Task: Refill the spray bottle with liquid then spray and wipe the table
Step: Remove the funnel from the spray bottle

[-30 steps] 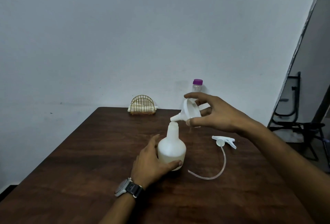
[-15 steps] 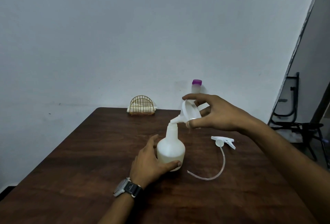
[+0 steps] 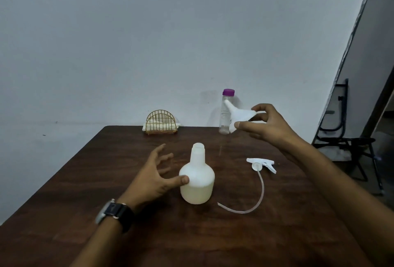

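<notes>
In the head view, a white funnel [image 3: 238,115] is being pinched at its rim by the right hand [image 3: 270,128], spout pointing up and left, in front of a purple-capped clear bottle [image 3: 225,117]. The left hand [image 3: 152,178] is being held with fingers [image 3: 163,159] spread, only the thumb touching the uncapped spray bottle [image 3: 197,181], which is standing upright on the tabletop [image 3: 85,181] just right of them. A trigger sprayer head [image 3: 261,163] is lying below the right fingers.

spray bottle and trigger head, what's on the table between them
Nothing: in the head view only bare table lies between the spray bottle and the trigger head.
</notes>
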The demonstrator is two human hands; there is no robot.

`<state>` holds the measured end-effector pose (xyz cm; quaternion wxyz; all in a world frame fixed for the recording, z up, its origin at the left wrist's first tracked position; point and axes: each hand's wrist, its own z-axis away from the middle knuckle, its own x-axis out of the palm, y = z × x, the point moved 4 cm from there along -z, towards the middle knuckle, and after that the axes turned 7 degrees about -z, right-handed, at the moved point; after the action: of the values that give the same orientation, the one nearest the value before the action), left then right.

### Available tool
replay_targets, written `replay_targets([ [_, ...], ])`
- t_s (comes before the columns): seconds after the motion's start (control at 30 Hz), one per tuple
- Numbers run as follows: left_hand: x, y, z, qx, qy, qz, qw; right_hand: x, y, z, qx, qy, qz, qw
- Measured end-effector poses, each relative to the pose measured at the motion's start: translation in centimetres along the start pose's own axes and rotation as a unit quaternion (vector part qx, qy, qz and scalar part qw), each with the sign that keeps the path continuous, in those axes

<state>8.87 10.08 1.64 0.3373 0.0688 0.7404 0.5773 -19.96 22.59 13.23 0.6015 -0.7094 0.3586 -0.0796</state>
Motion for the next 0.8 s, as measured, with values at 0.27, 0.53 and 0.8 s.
replay_targets([
  [0.27, -2.4, -1.7, -3.4, -0.017, 0.008, -0.340, 0.940, -1.1, 7.8, -7.2, 0.075, 0.139, 0.031, 0.987],
  [0.53, 0.5, -2.4, -7.8, -0.006, 0.003, -0.424, 0.906, 0.1, 15.6, -14.7, 0.126, 0.130, 0.091, 0.979],
  [0.8, 0.8, -2.4, -10.3, -0.022, 0.048, -0.420, 0.906, 2.4, 18.5, -19.8, 0.151, 0.095, 0.199, 0.964],
])
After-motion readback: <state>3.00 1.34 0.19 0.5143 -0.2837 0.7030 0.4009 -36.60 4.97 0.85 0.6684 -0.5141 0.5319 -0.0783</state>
